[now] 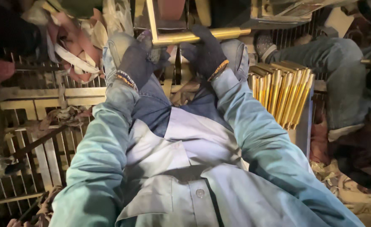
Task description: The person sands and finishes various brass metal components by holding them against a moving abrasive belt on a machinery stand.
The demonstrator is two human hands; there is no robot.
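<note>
A shiny brass tube (231, 32) lies crosswise above my knees. My left hand (137, 59), in a dark glove, is closed around its left part. My right hand (205, 50), gloved too, grips the tube near its middle. The tube's right end sticks out past my right hand. My pale blue sleeves and jeans fill the lower part of the view. A thin brass frame (152, 19) rises upright just behind my left hand.
A stack of several brass tubes (284, 94) leans on a block at my right. Another person's leg and shoe (319, 54) sit beyond it. Metal grilles (38, 126) and crumpled cloth strips (74, 46) lie at the left.
</note>
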